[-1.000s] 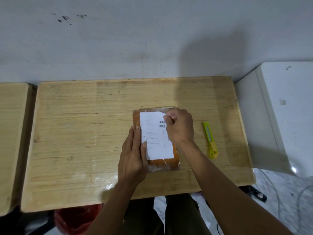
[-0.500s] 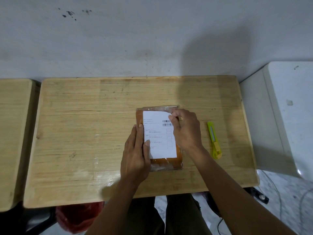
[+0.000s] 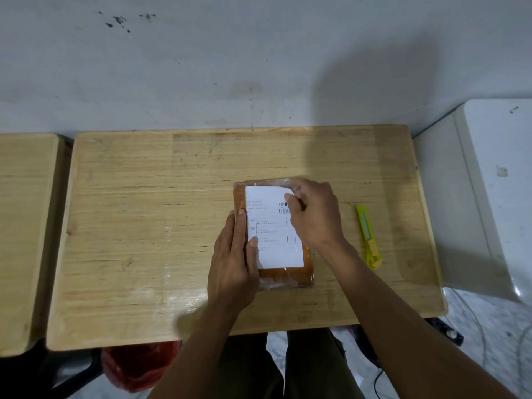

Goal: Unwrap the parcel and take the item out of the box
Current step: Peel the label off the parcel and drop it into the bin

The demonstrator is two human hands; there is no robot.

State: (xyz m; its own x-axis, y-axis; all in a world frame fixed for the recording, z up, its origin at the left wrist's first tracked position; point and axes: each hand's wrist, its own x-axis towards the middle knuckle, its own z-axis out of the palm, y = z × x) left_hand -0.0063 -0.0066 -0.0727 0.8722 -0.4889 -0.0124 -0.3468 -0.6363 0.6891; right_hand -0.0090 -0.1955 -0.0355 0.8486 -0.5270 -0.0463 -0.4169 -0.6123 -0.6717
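A flat orange parcel [image 3: 290, 276] wrapped in clear plastic lies on the wooden table [image 3: 144, 226], right of centre. A white shipping label [image 3: 270, 226] with barcodes covers most of its top. My left hand [image 3: 234, 263] rests flat along the parcel's left edge, fingers straight, thumb on the label. My right hand [image 3: 315, 216] sits over the parcel's upper right corner, its fingers curled and pinching at the label's top right corner. The label's right side is hidden under that hand.
A yellow-green utility knife [image 3: 369, 239] lies on the table to the right of the parcel. A second wooden table [image 3: 23, 226] stands at the left, a white unit [image 3: 489, 197] at the right. The grey wall runs behind. A red object [image 3: 138, 367] sits under the table.
My right hand has shifted slightly at the label's top right corner. The left hand stays pressed on the parcel's left edge. The camera view drifted a little.
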